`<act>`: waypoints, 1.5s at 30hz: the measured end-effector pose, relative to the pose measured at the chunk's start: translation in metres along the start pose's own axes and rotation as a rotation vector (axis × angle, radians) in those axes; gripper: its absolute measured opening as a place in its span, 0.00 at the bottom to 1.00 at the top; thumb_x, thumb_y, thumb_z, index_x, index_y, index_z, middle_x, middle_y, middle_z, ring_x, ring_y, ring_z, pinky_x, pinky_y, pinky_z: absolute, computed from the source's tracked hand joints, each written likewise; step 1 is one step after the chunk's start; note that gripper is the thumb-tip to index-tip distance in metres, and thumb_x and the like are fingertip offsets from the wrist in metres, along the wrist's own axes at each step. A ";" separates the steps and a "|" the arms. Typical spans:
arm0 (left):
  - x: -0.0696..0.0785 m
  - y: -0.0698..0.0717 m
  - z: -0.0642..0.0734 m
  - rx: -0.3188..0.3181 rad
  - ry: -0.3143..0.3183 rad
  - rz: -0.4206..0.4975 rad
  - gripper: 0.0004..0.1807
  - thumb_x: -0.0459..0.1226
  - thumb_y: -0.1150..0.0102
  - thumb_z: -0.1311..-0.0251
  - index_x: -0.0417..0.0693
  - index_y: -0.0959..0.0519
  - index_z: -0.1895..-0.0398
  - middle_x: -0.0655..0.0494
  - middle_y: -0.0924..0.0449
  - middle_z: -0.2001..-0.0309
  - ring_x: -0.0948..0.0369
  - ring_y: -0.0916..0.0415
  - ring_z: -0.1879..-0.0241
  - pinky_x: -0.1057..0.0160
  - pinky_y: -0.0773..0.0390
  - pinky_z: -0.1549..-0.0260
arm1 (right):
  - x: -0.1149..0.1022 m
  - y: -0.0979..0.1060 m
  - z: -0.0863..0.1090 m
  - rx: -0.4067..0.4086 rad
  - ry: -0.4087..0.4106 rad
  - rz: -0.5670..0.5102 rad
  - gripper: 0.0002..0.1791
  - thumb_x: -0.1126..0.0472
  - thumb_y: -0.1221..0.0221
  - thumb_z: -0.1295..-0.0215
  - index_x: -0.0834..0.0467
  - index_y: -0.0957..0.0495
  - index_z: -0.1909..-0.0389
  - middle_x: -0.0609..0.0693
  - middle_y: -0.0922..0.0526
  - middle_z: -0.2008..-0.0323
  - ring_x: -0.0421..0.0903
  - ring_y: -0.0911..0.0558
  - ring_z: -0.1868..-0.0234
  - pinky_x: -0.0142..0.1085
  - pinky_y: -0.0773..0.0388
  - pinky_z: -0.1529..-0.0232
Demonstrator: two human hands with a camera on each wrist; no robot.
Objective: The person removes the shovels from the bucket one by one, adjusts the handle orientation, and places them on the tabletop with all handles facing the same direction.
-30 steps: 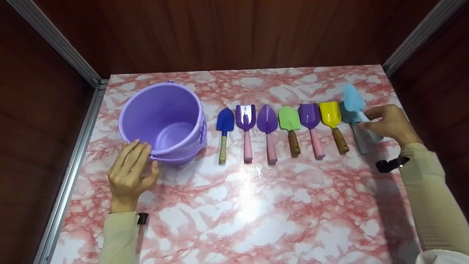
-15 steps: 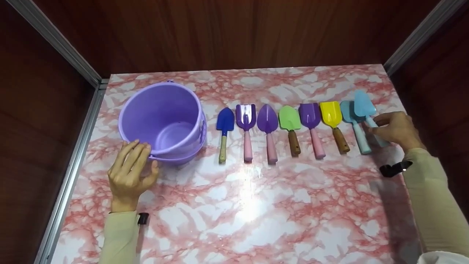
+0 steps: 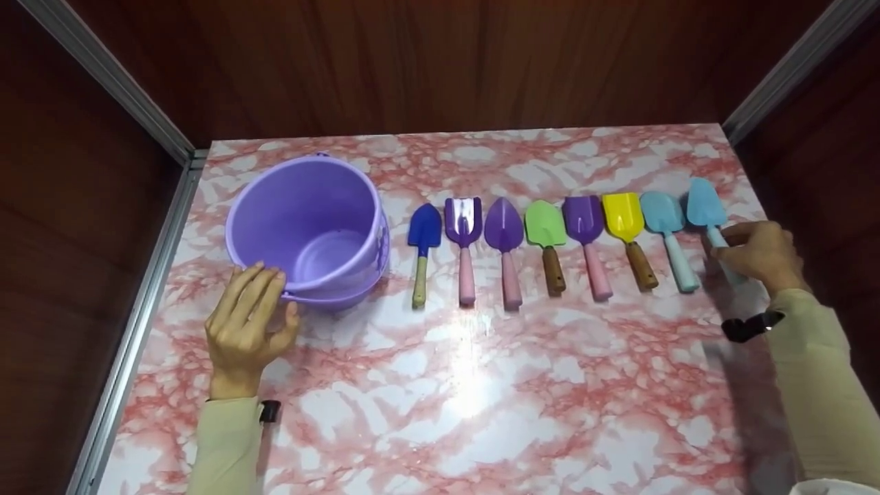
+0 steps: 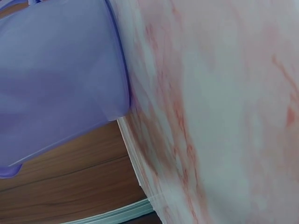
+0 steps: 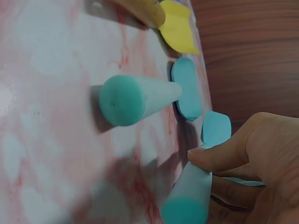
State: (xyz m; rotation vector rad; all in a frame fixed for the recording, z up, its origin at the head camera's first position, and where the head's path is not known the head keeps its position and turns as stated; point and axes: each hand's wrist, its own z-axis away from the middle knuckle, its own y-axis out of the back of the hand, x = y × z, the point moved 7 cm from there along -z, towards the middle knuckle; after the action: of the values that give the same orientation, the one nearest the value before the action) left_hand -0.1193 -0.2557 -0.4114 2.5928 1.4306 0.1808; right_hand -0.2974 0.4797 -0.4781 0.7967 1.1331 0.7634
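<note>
At the right end of a row of hand trowels, my right hand [image 3: 766,256] pinches the pale handle of a light blue trowel [image 3: 706,203] between thumb and fingers. In the right wrist view that trowel's handle [image 5: 189,191] shows with the thumb laid along it. Just left of it lies a second blue trowel [image 3: 663,212] with a pale handle. Over on the left, my left hand [image 3: 242,330] rests its fingers, nearly straight, on the near rim of a purple bucket [image 3: 234,199]. The bucket holds nothing that I can see, and its handle hangs down in front.
Leftward along the row lie a yellow trowel [image 3: 623,214], a purple one [image 3: 583,218], a green one [image 3: 545,223] and several more, handles toward me. Dark wooden walls [image 3: 440,62] enclose the marbled table [image 3: 440,440] at the back and sides.
My right hand has carried the light blue trowel to the right and lower, off the second blue trowel that it partly covered before. The left hand and bucket stay put.
</note>
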 end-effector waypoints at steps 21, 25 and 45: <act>-0.002 0.003 0.002 -0.011 0.012 -0.010 0.20 0.47 0.40 0.28 0.37 0.10 0.58 0.38 0.09 0.60 0.39 0.12 0.56 0.46 0.15 0.35 | 0.012 -0.003 -0.002 -0.031 -0.042 -0.005 0.35 0.51 0.34 0.30 0.71 0.27 0.32 0.76 0.24 0.35 0.71 0.25 0.39 0.69 0.25 0.47; -0.001 0.006 0.003 -0.001 0.008 -0.012 0.20 0.46 0.40 0.28 0.37 0.10 0.58 0.38 0.09 0.59 0.40 0.12 0.56 0.45 0.14 0.37 | 0.010 -0.005 -0.003 -0.041 -0.036 0.003 0.35 0.51 0.35 0.28 0.71 0.27 0.31 0.76 0.24 0.36 0.72 0.25 0.39 0.71 0.26 0.46; -0.003 0.004 0.002 -0.008 0.011 -0.002 0.19 0.45 0.39 0.30 0.37 0.10 0.58 0.39 0.09 0.59 0.40 0.12 0.56 0.43 0.14 0.37 | 0.004 -0.011 -0.003 -0.075 -0.049 -0.044 0.35 0.51 0.34 0.30 0.69 0.28 0.30 0.74 0.24 0.34 0.70 0.28 0.36 0.72 0.29 0.40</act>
State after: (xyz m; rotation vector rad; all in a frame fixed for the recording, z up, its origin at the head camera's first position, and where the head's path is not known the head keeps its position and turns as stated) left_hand -0.1167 -0.2603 -0.4126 2.5871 1.4333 0.2000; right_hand -0.2981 0.4777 -0.4898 0.7215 1.0686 0.7418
